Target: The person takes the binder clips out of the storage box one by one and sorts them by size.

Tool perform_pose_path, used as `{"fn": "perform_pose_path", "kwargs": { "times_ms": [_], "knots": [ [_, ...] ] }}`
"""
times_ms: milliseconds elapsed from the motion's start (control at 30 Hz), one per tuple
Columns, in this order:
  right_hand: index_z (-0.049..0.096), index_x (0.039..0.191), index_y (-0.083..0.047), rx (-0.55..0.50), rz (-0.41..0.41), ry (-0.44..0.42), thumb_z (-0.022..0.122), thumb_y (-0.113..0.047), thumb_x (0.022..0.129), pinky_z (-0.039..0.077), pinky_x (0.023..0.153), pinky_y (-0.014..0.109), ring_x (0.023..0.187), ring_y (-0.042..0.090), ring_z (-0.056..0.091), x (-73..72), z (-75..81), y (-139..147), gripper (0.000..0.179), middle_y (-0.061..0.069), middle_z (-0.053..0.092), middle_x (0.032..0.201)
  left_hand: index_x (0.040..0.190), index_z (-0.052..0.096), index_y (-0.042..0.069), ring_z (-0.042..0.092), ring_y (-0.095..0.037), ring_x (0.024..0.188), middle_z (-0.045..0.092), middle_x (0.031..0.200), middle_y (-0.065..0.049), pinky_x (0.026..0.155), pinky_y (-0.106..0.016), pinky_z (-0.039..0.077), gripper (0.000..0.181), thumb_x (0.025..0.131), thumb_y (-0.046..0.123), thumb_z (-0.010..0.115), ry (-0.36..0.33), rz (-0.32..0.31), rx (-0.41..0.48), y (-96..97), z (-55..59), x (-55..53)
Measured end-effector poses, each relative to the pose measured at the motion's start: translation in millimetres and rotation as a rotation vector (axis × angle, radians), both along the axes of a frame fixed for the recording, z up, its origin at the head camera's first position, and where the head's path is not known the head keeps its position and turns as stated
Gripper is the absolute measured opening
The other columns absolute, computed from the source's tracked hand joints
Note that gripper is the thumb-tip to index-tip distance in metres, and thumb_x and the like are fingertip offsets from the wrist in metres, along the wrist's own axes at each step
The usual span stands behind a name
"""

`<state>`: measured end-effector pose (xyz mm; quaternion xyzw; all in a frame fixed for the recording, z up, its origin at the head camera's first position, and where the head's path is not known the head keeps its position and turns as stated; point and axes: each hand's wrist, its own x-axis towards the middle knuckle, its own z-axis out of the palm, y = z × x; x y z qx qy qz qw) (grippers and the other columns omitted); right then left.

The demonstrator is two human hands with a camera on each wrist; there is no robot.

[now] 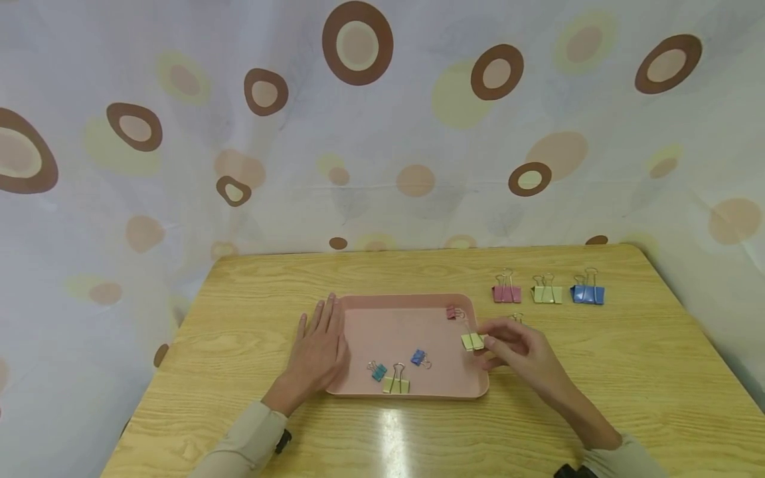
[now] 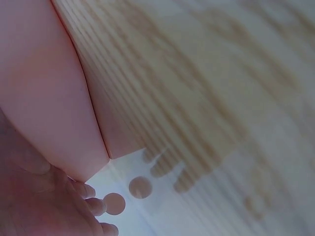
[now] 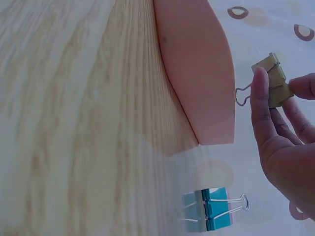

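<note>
My right hand [image 1: 522, 352] pinches a yellow binder clip [image 1: 472, 342] between thumb and fingers, over the right side of a pink tray [image 1: 382, 332]. One wire handle of that clip sticks out past the fingers in the right wrist view. Fingers extended, my left hand [image 1: 317, 352] rests along the tray's left edge. Inside the tray lie a small teal binder clip [image 1: 379, 373], another yellow binder clip [image 1: 396, 385] by the front wall, a small blue binder clip [image 1: 418, 357] and a small pink one [image 1: 451, 313] near the back right corner.
Beyond the tray's right side, a larger pink binder clip [image 1: 507, 294], a yellow one [image 1: 547, 295] and a blue one [image 1: 588, 295] stand in a row. A teal binder clip [image 3: 217, 209] stands nearer, mostly hidden by my right hand in the head view. A patterned curtain [image 1: 382, 219] borders the table's back.
</note>
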<state>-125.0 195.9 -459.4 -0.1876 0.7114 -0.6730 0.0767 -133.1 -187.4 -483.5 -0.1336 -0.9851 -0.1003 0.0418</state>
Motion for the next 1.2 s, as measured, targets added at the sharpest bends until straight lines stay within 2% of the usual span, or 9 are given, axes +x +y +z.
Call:
{"fn": "perform_pose_path", "kwargs": {
  "times_ms": [233,567,733,933,1200],
  "knots": [
    [0.061,0.129,0.006,0.074,-0.026,0.034,0.061,-0.003,0.102,0.061,0.079,0.045,0.094,0.027,0.074,0.4,-2.4,14,0.028,0.016,0.068,0.123,0.159,0.026,-0.006,0.022,-0.041,0.153,0.021,0.168,-0.021,0.12,-0.063,0.019,0.061,0.107,0.022,0.041,0.005,-0.003,-0.013,0.5,-0.1,-0.7],
    [0.063,0.124,0.01,0.062,-0.097,0.057,0.064,0.001,0.099,0.061,0.081,0.037,0.095,0.027,0.075,0.1,-1.9,33,0.026,0.01,0.069,0.119,0.159,0.026,-0.006,0.022,-0.041,0.153,0.02,0.168,-0.022,0.12,-0.063,0.02,0.061,0.107,0.022,0.041,0.005,-0.005,-0.031,0.3,0.2,-0.2],
    [0.064,0.124,0.007,0.107,-0.142,0.032,0.066,-0.003,0.099,0.059,0.084,0.032,0.101,0.018,0.074,0.7,-0.3,43,0.027,0.003,0.068,0.124,0.159,0.026,-0.006,0.023,-0.041,0.153,0.021,0.168,-0.022,0.12,-0.063,0.02,0.061,0.107,0.022,0.041,0.007,-0.005,-0.037,0.4,-0.8,0.2],
    [0.067,0.121,0.0,0.191,-0.222,0.015,0.072,-0.011,0.097,0.059,0.082,0.027,0.101,0.013,0.074,2.0,4.0,51,0.027,0.006,0.07,0.122,0.159,0.026,-0.006,0.023,-0.041,0.153,0.02,0.168,-0.022,0.12,-0.063,0.02,0.061,0.108,0.022,0.041,0.004,-0.001,-0.034,0.3,-2.1,0.9],
    [0.068,0.119,0.004,0.243,-0.292,0.064,0.072,-0.01,0.097,0.059,0.079,0.024,0.097,0.008,0.074,-3.7,4.9,69,0.027,-0.006,0.072,0.113,0.159,0.025,-0.006,0.023,-0.041,0.153,0.021,0.168,-0.022,0.12,-0.063,0.02,0.061,0.107,0.022,0.042,0.007,-0.004,-0.035,0.7,-0.5,-0.3]
  ]
}}
